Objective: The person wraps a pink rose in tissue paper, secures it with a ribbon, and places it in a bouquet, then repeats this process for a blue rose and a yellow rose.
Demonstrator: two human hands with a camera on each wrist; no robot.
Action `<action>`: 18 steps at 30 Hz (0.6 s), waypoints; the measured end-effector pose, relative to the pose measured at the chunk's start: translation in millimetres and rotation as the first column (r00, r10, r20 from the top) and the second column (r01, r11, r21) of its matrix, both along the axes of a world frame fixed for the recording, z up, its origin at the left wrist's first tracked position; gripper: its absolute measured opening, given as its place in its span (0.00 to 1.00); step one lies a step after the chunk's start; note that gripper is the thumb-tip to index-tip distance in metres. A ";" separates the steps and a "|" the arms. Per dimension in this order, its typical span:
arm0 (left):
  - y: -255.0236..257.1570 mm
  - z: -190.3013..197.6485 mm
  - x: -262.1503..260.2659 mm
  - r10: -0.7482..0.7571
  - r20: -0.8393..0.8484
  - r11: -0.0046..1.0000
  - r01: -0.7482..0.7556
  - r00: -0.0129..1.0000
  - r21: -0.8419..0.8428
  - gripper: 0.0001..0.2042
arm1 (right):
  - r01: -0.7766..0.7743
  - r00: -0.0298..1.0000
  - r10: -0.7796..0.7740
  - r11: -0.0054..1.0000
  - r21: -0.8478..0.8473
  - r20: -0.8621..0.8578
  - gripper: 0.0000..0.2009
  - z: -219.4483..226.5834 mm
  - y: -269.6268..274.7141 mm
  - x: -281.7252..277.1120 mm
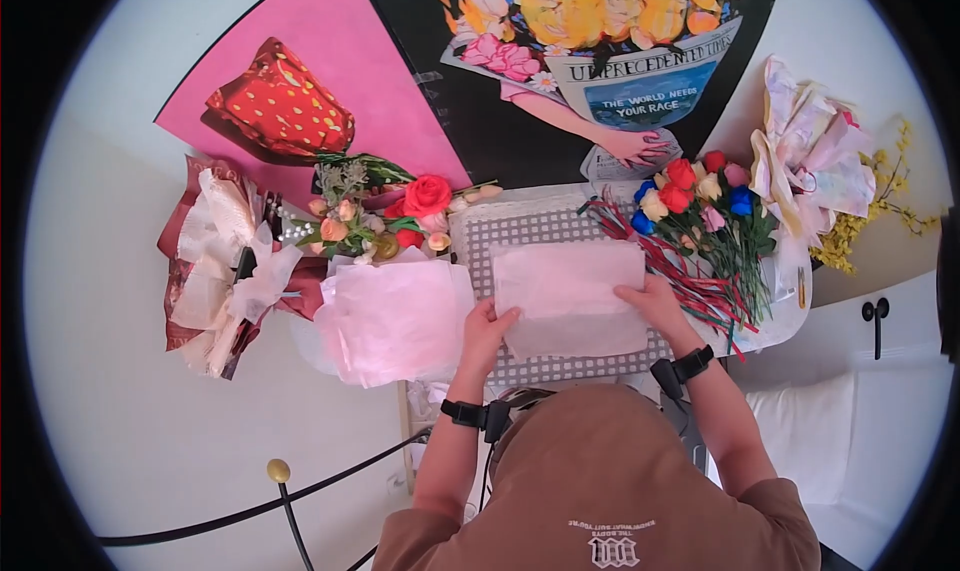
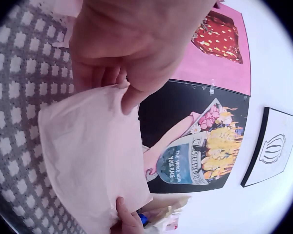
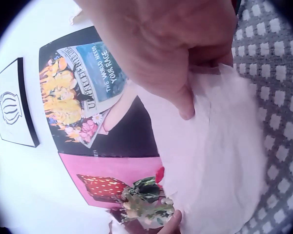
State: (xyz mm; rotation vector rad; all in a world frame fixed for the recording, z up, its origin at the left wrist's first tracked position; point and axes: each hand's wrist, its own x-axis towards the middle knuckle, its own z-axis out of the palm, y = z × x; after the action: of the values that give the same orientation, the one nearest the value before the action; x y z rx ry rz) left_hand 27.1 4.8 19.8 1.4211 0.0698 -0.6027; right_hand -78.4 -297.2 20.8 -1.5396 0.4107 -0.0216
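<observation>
On the checked grey-and-white table (image 1: 560, 226), a folded sheet of pale pink tissue paper (image 1: 570, 296) lay flat at the centre, directly in front of the person. Left hand (image 1: 487, 326) held the sheet's near-left corner: in the left wrist view the thumb and fingers (image 2: 132, 92) pinched the paper's edge. Right hand (image 1: 655, 301) held the right edge; the right wrist view showed its thumb on top of the paper and the fingers curled at the margin, so both grips were closed on the same sheet.

Surroundings noted: a second, crumpled pile of pink tissue (image 1: 392, 316) lay just left of the sheet; a small posy with a red rose (image 1: 427, 193) sat beyond it; a bunch of mixed artificial roses (image 1: 700, 196) with red and green stems lay to the right, its stems close to the right hand. A wrapped bouquet in brown and cream paper (image 1: 215, 271) hung off the far left.

Judgement: step in hand appeared to be squaring or folding the tissue sheet as wrapping for flowers. Sheet looked already doubled, edges roughly aligned.

Next move would likely call for keeping both pinches even so the thin paper stays taut without tearing, and for keeping it off the loose stems at the right.
</observation>
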 end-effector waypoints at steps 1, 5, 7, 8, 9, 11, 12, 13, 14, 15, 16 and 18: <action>4.4 -12.4 0.8 -0.009 -0.006 1.000 0.009 1.000 -0.003 0.12 | 0.009 1.000 -0.009 1.000 -0.003 -0.006 0.16 3.4 0.8 -0.7; 16.2 -35.3 0.3 0.016 0.042 0.983 -0.023 0.999 0.180 0.12 | -0.044 0.978 0.043 0.999 -0.002 -0.206 0.17 -3.9 1.2 -6.0; 22.7 -35.3 3.3 0.058 -0.008 0.983 -0.055 0.998 0.176 0.12 | -0.021 0.983 0.034 0.997 0.072 -0.179 0.18 -18.3 -1.2 -10.6; 26.3 -34.6 5.1 0.049 -0.017 0.984 -0.046 0.999 0.171 0.12 | -0.012 0.982 0.025 0.998 0.067 -0.187 0.18 -23.8 -2.9 -13.3; 28.5 -29.7 7.1 0.041 -0.036 0.983 -0.034 0.999 0.179 0.13 | -0.029 0.984 0.045 0.995 0.090 -0.173 0.18 -26.3 -3.7 -14.2; 34.1 -19.2 12.1 0.048 -0.080 0.972 -0.029 0.996 0.233 0.16 | -0.030 0.987 0.043 0.996 0.083 -0.152 0.18 -33.2 -2.2 -13.5; 38.5 -18.4 15.8 0.040 -0.083 0.973 -0.020 0.996 0.231 0.16 | -0.022 0.987 0.035 0.996 0.081 -0.154 0.18 -32.4 -1.9 -13.0; 43.5 -17.9 19.9 0.096 -0.031 0.975 -0.087 0.995 0.203 0.16 | -0.019 0.986 0.032 0.997 0.075 -0.164 0.18 -31.1 -2.0 -11.6; 49.0 -17.3 22.7 0.152 0.018 0.973 -0.153 0.988 0.172 0.16 | -0.017 0.984 0.029 0.997 0.071 -0.175 0.17 -30.4 -1.3 -12.0; 53.0 -16.6 24.9 0.150 0.028 0.974 -0.153 0.988 0.165 0.17 | -0.010 0.984 0.023 0.997 0.072 -0.177 0.17 -31.0 -1.8 -13.5; 52.8 -17.9 24.3 0.143 0.026 0.975 -0.146 0.989 0.165 0.17 | -0.004 0.985 0.016 0.997 0.074 -0.172 0.17 -31.3 -3.1 -15.2; 49.6 -17.9 19.4 0.099 0.162 0.960 -0.137 0.982 0.245 0.17 | 0.008 0.985 0.004 0.997 0.073 -0.173 0.16 -32.8 -4.4 -20.2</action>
State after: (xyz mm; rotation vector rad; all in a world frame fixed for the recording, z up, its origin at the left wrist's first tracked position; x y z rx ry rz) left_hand 46.5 54.5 1.9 1.6953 0.1168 -0.3965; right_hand -98.6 -301.6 -12.0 -1.4736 0.5453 0.1256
